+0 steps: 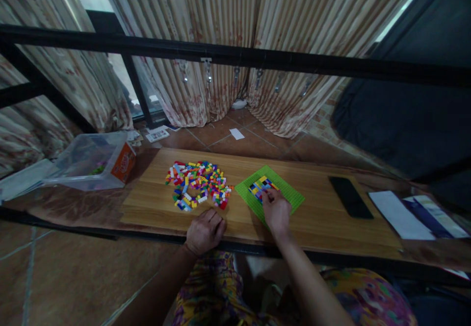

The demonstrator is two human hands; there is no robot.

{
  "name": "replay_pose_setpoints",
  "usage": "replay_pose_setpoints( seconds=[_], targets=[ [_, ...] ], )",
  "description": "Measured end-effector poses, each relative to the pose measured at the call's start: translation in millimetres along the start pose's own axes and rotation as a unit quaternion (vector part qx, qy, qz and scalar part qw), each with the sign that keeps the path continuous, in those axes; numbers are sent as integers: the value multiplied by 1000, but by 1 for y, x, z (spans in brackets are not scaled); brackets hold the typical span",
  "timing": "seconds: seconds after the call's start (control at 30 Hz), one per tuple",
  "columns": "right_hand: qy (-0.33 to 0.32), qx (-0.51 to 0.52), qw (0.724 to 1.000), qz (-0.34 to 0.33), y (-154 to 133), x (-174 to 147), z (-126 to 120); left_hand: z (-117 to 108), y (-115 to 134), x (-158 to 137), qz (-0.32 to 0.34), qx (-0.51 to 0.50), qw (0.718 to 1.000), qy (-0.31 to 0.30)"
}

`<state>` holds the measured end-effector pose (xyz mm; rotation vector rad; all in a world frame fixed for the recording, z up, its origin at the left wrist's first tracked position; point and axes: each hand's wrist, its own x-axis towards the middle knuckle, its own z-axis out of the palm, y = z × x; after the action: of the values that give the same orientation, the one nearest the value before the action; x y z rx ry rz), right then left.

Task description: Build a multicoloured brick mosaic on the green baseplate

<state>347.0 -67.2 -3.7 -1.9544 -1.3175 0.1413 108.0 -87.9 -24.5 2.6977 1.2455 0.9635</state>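
On your worktop [324, 228], a phone [351, 197] lies right of centre in the frame, with papers [402, 215] to its right. Across the top you see curtains [221, 12] behind a black rail [154, 46]; below, a white card [237, 134] rests on your floor [217, 131].

The left hand [205, 230] rests (a loose fist) while the right hand [276, 212] reaches farther forward.

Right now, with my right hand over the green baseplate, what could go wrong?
Your left hand is close to the loose bricks, so a careless sweep might scatter them. Your right hand partly blocks the view of the green baseplate, so a misplaced brick there could go unnoticed.
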Motion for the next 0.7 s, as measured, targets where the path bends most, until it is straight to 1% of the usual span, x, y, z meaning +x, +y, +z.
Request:
replay_pose_setpoints(
  seconds=[0.13, 0.43, 0.53, 0.7],
  targets=[
    [-5, 49, 999, 16, 3, -1, -1, 1, 0, 0, -7, 2, 1000, -3],
    [5, 75, 993, 90, 14, 0, -6, 0, 1, 1, -6, 9, 1000, 4],
    [-4, 93, 992, 86, 17, 0, -6, 0, 2, 1, -6, 12, 1000, 3],
    [-45, 127, 990, 45, 26, -2, -10, 0, 2, 1, -6, 19, 1000, -2]
  ],
)
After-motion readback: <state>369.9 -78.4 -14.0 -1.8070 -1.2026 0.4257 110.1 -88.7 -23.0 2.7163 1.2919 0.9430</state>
